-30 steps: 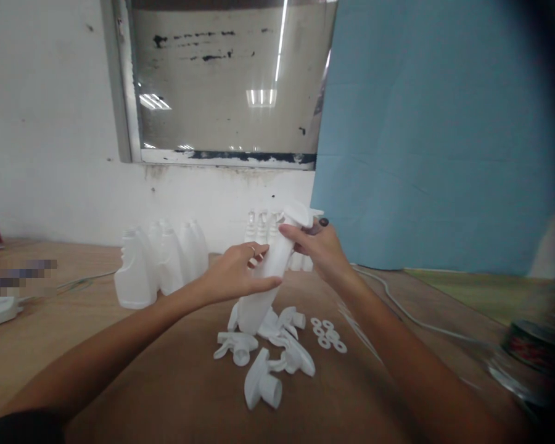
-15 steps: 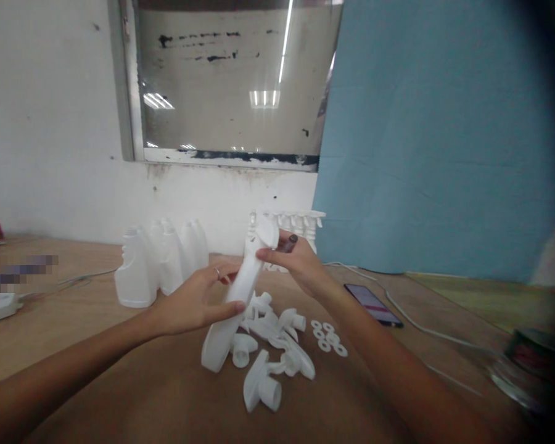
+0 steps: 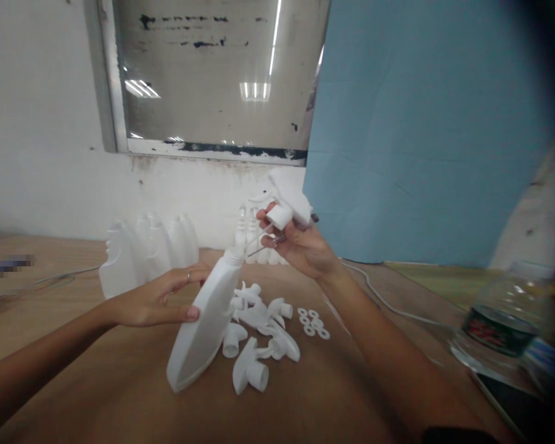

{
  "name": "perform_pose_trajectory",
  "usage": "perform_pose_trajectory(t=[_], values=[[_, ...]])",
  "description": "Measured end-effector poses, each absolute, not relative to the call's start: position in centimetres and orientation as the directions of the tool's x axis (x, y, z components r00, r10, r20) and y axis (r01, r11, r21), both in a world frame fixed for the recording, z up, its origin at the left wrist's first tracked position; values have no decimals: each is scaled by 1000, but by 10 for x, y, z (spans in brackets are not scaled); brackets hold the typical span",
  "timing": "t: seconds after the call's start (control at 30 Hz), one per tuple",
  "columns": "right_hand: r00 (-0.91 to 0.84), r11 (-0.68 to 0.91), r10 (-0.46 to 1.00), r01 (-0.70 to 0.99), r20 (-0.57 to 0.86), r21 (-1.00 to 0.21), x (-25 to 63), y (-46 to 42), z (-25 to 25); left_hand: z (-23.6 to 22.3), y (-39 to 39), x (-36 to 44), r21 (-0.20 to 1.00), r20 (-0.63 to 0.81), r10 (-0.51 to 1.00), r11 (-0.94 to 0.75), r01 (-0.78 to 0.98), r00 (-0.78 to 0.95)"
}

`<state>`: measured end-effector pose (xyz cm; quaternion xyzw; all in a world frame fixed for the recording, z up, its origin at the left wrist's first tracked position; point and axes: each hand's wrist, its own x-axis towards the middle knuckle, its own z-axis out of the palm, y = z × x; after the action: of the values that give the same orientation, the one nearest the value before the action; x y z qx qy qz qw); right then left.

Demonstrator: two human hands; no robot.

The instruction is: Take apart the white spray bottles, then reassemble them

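My left hand [image 3: 160, 301] grips a white plastic bottle [image 3: 203, 324] by its side. The bottle leans to the right, its base resting on the wooden table [image 3: 97, 382] and its open neck pointing up. My right hand [image 3: 296, 243] holds a white trigger sprayer head [image 3: 287, 203] just above and to the right of that neck, apart from it. A thin dip tube hangs from the sprayer toward the bottle mouth. Loose sprayer heads [image 3: 259, 333] lie in a pile right behind the bottle, with several small white rings [image 3: 313, 323] beside them.
Empty white bottles [image 3: 143, 256] stand in a group at the back left. Bottles fitted with sprayers [image 3: 250, 237] stand by the wall. A blue sheet [image 3: 420, 135] hangs at the right. A cable [image 3: 388, 302], a clear jar [image 3: 499, 327] and a dark phone [image 3: 518, 407] lie at the right.
The sprayer head has come off the bottle and risen in my right hand. My left hand has tipped the bottle down and left. The view has shifted.
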<state>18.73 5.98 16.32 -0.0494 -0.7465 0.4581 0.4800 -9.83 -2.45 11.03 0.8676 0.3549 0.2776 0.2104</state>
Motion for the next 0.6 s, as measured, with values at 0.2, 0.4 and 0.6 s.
perform_pose_trajectory(t=[0.2, 0.4, 0.6], values=[[-306, 701, 587, -270, 749, -660, 240, 66, 181, 97, -21, -123, 552, 400, 869, -482, 680, 291], [-254, 591, 739, -201, 624, -782, 301, 65, 161, 77, -11, -160, 614, 471, 847, -116, 780, -245], [-204, 408, 855, -303, 477, -861, 332, 55, 140, 70, 3, -172, 482, 535, 796, -12, 876, -283]])
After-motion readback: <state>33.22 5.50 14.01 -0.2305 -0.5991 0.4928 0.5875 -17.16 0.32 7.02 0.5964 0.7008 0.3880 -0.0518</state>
